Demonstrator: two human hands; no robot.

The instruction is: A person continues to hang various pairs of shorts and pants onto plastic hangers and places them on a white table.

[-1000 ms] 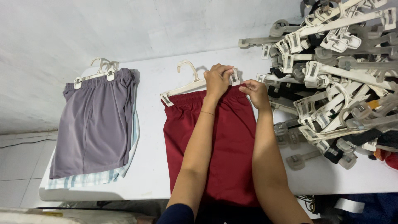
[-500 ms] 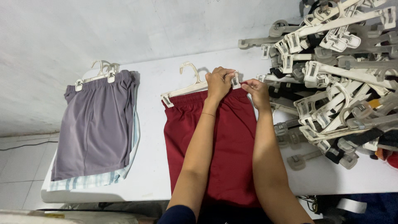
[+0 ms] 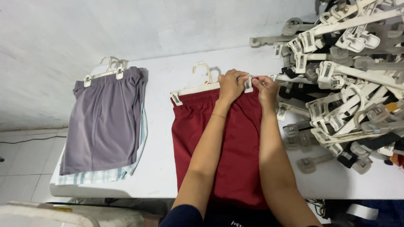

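Maroon shorts: flat on white table, waistband toward wall, legs running off near edge.
White clip hanger: along shorts' waistband, hook toward wall; left clip closed on fabric at waistband corner.
Left hand: curled over hanger bar near right end of shorts' waistband, fingers folded down on bar and cloth.
Right hand: just beside left hand, fingertips pinched on right clip.
Grey shorts: on own hanger, well left of maroon shorts, atop striped pale garment.
Hanger pile: heaped right of maroon shorts, touching right edge, white and grey clip hangers tangled.
Risk: clip possibly biting too little waistband, letting that corner slip loose once lifted; right elbow close to pile, nudge likely to drag loose hangers onto shorts.
Hidden: right clip mostly covered by fingers, open or closed not readable; shorts' hems cut off by forearms and frame bottom; garments under grey shorts barely showing; dark items within pile unclear.
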